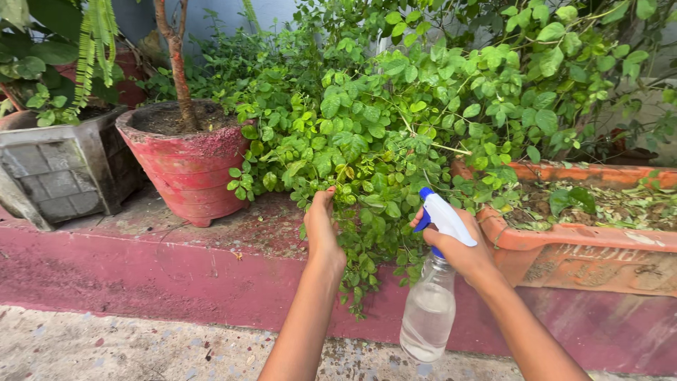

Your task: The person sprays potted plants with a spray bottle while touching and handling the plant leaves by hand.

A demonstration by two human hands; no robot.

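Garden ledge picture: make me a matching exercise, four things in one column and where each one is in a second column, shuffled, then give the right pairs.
Column one:
1. spray bottle
2. round red pot
3. grey square planter
4. orange trough planter

Column two:
A. far left on the ledge
B. held in the right hand
C. at the right, past the leafy bush
D. between the grey planter and the bush, holding a thin trunk

Pairs: 1-B, 2-D, 3-A, 4-C. The left hand reaches into the bush's leaves.
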